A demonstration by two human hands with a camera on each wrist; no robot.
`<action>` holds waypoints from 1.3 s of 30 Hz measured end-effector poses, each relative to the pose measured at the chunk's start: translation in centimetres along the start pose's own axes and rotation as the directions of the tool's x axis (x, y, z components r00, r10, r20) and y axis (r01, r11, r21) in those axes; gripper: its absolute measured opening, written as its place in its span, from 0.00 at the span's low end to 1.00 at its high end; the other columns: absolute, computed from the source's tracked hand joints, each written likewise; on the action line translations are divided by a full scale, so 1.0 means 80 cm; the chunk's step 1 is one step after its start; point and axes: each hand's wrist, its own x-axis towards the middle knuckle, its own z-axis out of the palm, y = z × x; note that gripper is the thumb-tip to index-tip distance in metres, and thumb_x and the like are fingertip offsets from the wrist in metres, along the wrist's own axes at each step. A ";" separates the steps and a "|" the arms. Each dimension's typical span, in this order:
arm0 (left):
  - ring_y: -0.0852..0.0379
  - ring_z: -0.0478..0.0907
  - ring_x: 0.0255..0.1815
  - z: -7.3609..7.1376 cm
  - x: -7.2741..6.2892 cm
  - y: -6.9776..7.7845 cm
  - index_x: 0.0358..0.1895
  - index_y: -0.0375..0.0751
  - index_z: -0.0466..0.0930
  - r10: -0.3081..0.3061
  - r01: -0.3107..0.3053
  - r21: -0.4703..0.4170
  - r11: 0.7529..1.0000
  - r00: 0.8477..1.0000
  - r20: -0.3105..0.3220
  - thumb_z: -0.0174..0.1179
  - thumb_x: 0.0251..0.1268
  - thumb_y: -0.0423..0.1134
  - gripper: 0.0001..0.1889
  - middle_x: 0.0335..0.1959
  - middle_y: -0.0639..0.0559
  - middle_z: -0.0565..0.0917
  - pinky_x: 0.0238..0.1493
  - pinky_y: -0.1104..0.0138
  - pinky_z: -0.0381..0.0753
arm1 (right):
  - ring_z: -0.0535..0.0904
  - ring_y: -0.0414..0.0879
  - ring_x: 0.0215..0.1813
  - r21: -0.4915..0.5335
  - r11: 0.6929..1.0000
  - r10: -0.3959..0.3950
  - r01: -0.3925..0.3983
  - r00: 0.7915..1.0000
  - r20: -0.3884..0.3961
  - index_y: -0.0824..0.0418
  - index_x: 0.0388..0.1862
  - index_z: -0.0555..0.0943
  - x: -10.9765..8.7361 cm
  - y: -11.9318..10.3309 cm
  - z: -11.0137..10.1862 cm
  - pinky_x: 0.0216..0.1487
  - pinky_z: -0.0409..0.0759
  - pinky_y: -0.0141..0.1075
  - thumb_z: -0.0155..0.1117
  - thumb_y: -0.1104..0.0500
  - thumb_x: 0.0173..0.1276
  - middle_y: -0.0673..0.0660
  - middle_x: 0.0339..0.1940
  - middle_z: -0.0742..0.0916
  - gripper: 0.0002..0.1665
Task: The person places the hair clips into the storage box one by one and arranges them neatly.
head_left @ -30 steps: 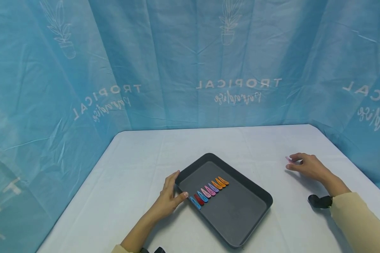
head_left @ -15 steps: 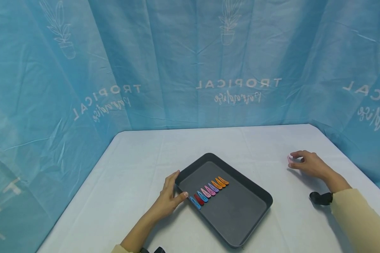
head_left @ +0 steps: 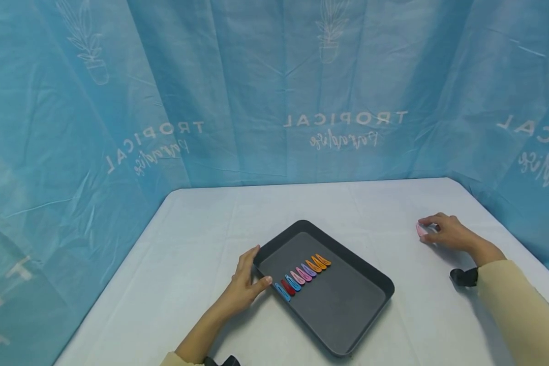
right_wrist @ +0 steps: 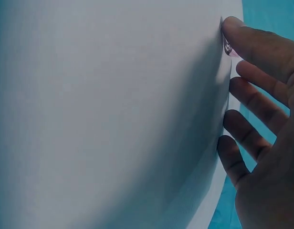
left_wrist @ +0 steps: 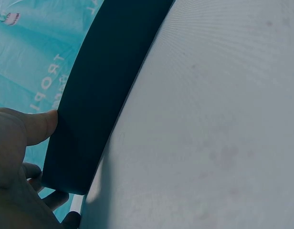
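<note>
Thumb and fingers of my left hand (head_left: 245, 287) spread around the left corner of a dark grey tray (head_left: 352, 338), touching its outer wall; the left wrist view shows the thumb (left_wrist: 42, 126) against that wall. Inside the tray lies a slanting row of several snap hair clips: blue (head_left: 282, 292), red (head_left: 287, 287), then blue, pink, purple and orange (head_left: 322, 260). Over to the right, my right hand (head_left: 450, 234) pinches a pink hair clip (head_left: 420, 230) between thumb and forefinger, at the tabletop. In the right wrist view, the thumb mostly hides this pink clip (right_wrist: 229, 49).
A white cloth (head_left: 201, 229) covers the table. Blue printed curtains (head_left: 256, 91) hang behind it and along both sides. Black wrist straps with cameras (head_left: 464, 277) sit on both forearms, close to the table.
My right hand has shifted slightly right and away from me, and the pink clip between its fingers has turned. My left hand and the tray have stayed put.
</note>
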 end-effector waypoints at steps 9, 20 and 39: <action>0.31 0.43 0.75 0.000 0.000 -0.003 0.75 0.42 0.43 0.012 -0.012 0.002 1.000 1.000 -0.003 0.57 0.65 0.43 0.41 0.74 0.38 0.47 0.61 0.26 0.35 | 0.61 0.67 0.55 -0.011 1.000 -0.006 0.006 1.000 0.013 0.66 0.66 0.68 0.008 0.002 0.001 0.50 0.71 0.62 0.66 0.44 0.58 0.72 0.60 0.69 0.42; 0.31 0.43 0.75 -0.001 -0.001 -0.001 0.75 0.41 0.43 0.008 -0.008 -0.007 1.000 1.000 0.000 0.57 0.65 0.43 0.41 0.74 0.38 0.47 0.61 0.26 0.35 | 0.62 0.66 0.54 -0.003 1.000 -0.005 0.005 1.000 -0.009 0.66 0.63 0.71 0.006 0.001 0.002 0.47 0.72 0.59 0.66 0.46 0.58 0.72 0.59 0.70 0.39; 0.31 0.41 0.75 0.000 0.000 -0.003 0.75 0.41 0.42 0.012 -0.012 -0.010 1.000 1.000 0.005 0.56 0.66 0.42 0.40 0.74 0.38 0.46 0.60 0.25 0.33 | 0.68 0.65 0.57 -0.009 0.984 -0.177 0.176 0.982 -0.067 0.65 0.64 0.71 -0.013 -0.049 -0.020 0.48 0.77 0.56 0.66 0.49 0.62 0.68 0.59 0.74 0.35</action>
